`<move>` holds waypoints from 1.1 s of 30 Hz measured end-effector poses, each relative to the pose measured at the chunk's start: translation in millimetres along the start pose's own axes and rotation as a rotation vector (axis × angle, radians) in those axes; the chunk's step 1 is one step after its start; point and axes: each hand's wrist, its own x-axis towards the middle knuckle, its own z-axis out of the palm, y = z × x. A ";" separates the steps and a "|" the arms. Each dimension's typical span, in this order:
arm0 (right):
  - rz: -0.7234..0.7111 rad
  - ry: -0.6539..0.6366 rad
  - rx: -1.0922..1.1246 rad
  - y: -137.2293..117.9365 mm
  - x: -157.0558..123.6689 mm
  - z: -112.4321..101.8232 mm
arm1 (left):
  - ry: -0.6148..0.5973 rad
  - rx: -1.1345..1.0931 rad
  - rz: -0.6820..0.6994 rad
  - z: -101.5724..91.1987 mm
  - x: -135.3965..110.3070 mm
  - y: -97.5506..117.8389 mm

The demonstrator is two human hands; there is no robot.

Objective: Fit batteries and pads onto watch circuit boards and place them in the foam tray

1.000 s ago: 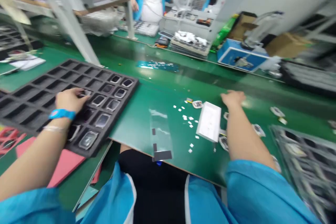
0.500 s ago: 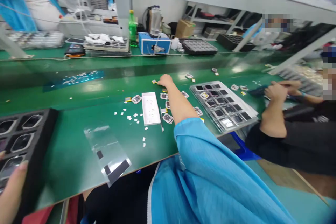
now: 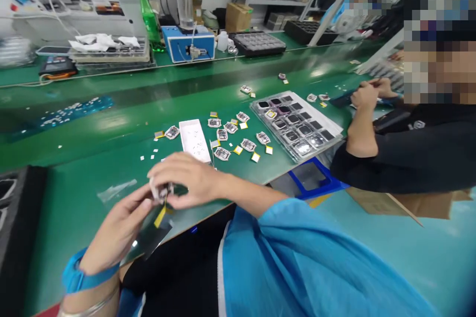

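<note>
Near the front of the green bench, both of my hands meet around a smartwatch housing point(image 3: 162, 193). My left hand point(image 3: 124, 218), with a blue band at the wrist, pinches its near left side. From above and the right, the curled fingers of my right hand point(image 3: 191, 178) grip the same part and partly hide it. A yellow-edged battery point(image 3: 160, 217) hangs below on its lead. Under the hands lies a clear plastic bag point(image 3: 117, 190). Just beyond is a white box point(image 3: 203, 151) with tiny pieces inside. Several similar housings point(image 3: 248, 145) with batteries lie to its right.
A clear tray point(image 3: 297, 156) of dark square screens sits right of the housings. At far left is a black foam tray point(image 3: 31, 208). A blue film point(image 3: 74, 113) holds small white bits. A co-worker's hands point(image 3: 366, 94) work at the right. Behind stands a blue machine point(image 3: 189, 44).
My right hand has come back from the far housings to the front. My left hand has left the black foam tray, and both now hold a housing. The view has shifted.
</note>
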 end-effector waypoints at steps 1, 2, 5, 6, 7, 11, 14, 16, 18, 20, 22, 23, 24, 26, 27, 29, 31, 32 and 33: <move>-0.026 0.014 0.048 -13.4 -7.0 9.8 | -0.034 -0.049 -0.029 3.9 0.0 2.4; -0.034 0.029 0.081 -23.7 -12.9 17.7 | -0.062 -0.095 -0.058 6.3 -1.1 3.3; -0.042 0.076 0.196 -39.7 -21.5 28.1 | -0.029 -0.201 -0.085 7.5 -10.4 -0.5; -0.041 0.085 0.243 -41.9 -21.8 27.6 | 0.017 -0.229 -0.065 7.5 -14.7 -2.7; -0.026 0.098 0.286 -43.4 -21.3 26.1 | 0.066 -0.252 -0.031 8.0 -19.2 -4.7; 0.221 0.225 0.361 -47.6 -16.5 21.4 | 0.222 -0.285 0.174 13.5 -32.1 -11.1; 0.294 0.244 0.344 -53.9 -14.3 28.0 | 0.249 -0.358 0.321 16.2 -34.4 -17.9; 0.252 0.234 0.307 -60.0 -13.6 35.1 | 0.248 -0.385 0.416 16.2 -34.4 -22.9; 0.219 0.247 0.247 -65.6 -12.9 41.4 | 0.266 -0.371 0.481 15.4 -34.5 -26.5; 0.206 0.249 0.191 -69.4 -11.9 45.3 | 0.295 -0.346 0.502 14.5 -35.3 -28.1; 0.205 0.230 0.158 -71.0 -10.8 46.6 | 0.323 -0.318 0.516 14.2 -36.5 -28.7; 0.202 0.218 0.151 -71.2 -10.4 46.7 | 0.342 -0.307 0.520 14.3 -37.1 -29.2; 0.198 0.211 0.148 -71.2 -10.2 46.7 | 0.365 -0.300 0.521 14.7 -37.7 -30.0; 0.189 0.205 0.144 -70.9 -10.5 47.7 | 0.409 -0.298 0.518 15.7 -38.4 -32.7; 0.183 0.198 0.141 -70.5 -10.9 48.9 | 0.422 -0.300 0.515 16.1 -38.4 -34.4; 0.182 0.180 0.125 -69.5 -12.2 52.7 | 0.433 -0.301 0.510 16.6 -37.6 -38.0; 0.188 0.167 0.098 -68.1 -13.4 57.5 | 0.442 -0.303 0.504 16.7 -36.3 -40.7; 0.192 0.166 0.087 -67.4 -13.9 59.6 | 0.450 -0.307 0.501 16.8 -35.8 -41.5; 0.196 0.171 0.078 -66.8 -14.2 61.4 | 0.459 -0.312 0.498 17.1 -35.4 -41.9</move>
